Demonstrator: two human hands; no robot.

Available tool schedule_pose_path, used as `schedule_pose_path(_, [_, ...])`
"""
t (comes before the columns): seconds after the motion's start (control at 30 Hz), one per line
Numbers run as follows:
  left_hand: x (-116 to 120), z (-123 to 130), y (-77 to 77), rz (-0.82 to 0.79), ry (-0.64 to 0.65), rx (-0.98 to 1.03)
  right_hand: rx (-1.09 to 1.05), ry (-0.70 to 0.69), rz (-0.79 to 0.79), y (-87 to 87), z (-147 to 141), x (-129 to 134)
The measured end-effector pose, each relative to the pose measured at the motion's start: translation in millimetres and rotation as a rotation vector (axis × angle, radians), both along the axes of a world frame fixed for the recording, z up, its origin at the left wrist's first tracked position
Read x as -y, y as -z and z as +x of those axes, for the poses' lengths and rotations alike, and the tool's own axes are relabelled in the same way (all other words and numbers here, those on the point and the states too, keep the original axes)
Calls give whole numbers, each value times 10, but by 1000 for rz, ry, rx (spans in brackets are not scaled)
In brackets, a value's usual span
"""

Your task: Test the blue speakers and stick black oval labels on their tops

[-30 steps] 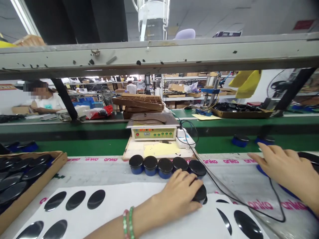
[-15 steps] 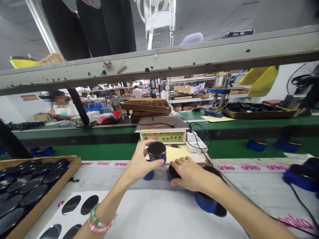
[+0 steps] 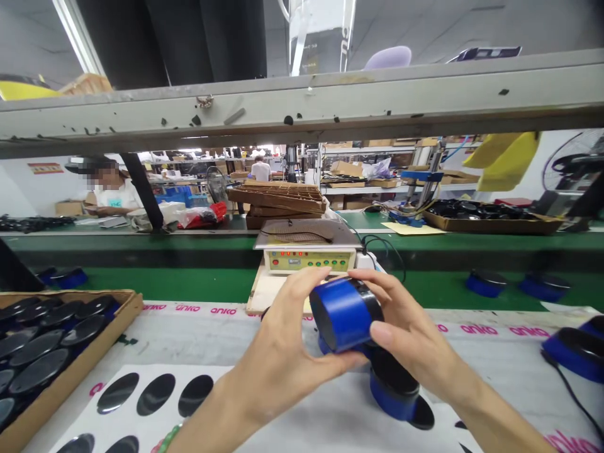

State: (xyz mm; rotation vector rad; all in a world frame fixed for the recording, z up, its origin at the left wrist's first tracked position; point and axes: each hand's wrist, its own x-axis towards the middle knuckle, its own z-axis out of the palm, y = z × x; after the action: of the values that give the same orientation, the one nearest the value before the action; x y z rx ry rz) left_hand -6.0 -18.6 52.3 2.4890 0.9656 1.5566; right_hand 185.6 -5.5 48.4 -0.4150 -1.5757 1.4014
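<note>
My left hand (image 3: 278, 346) and my right hand (image 3: 418, 330) are both closed around one short round blue-and-black case (image 3: 342, 314). It is tipped on its side, with a dark round end facing left and the blue wall towards me. Fingers of both hands meet its upper edge, and my left thumb supports it from below. Under my right hand another blue case with a black top (image 3: 395, 384) rests on the white sheet (image 3: 283, 434), overlapping a black disc (image 3: 423, 413). Part of a further blue case shows behind the held one. Glossy black oval discs (image 3: 155, 394) lie on the sheet's left.
A cardboard tray (image 3: 106, 343) full of black-topped cases stands at left. A control box with lit digits (image 3: 309, 260) is straight ahead. More blue cases sit on the green belt (image 3: 438, 289) and at right (image 3: 576, 352). A shelf beam (image 3: 264, 116) crosses overhead; a person (image 3: 116, 189) sits beyond.
My left hand has brought a case nearer and tilted it from upright onto its side. My right hand has left the case it was touching and joined the left on this one.
</note>
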Motion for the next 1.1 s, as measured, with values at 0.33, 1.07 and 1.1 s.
schedule_pose_path(0.33, [92, 48, -115, 172, -10, -25, -474, -157, -574, 76, -215, 2])
schedule_pose_path(1.07, [32, 121, 162, -209, -4, -149, 537, 499, 638, 15, 11, 22])
schedule_pose_path(1.1, [35, 141, 193, -215, -20, -151, 579, 507, 694, 11, -21, 47])
